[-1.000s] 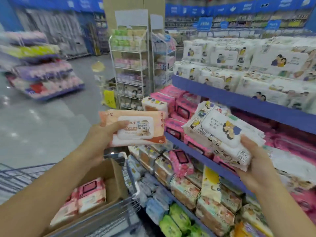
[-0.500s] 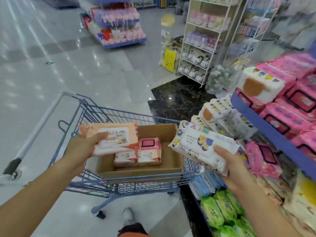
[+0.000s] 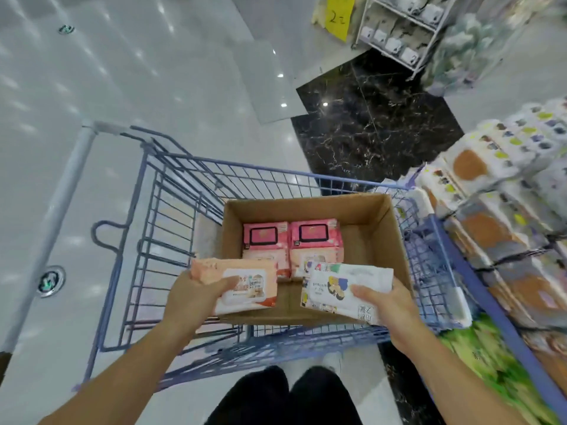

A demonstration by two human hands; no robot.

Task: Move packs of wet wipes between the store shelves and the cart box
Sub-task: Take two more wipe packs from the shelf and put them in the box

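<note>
A cardboard box [image 3: 380, 228] sits inside the blue wire cart [image 3: 171, 210]. Two pink wipes packs [image 3: 313, 236] lie side by side on its floor, with peach packs partly showing beneath them. My left hand [image 3: 193, 299] grips an orange-peach wipes pack [image 3: 245, 283] over the box's near left corner. My right hand [image 3: 389, 299] grips a white wipes pack with cartoon figures [image 3: 346, 286] over the box's near right side. Both packs hang just above the box's front wall.
Store shelves [image 3: 503, 228] stacked with wipes packs run along the right, close to the cart. A white wire rack [image 3: 399, 29] and a yellow price sign [image 3: 336, 16] stand ahead. Glossy floor spreads to the left. My legs and shoes show below the cart.
My view has swung from the shelves down onto the cart. Both hands have carried their packs from the shelf side to just above the box.
</note>
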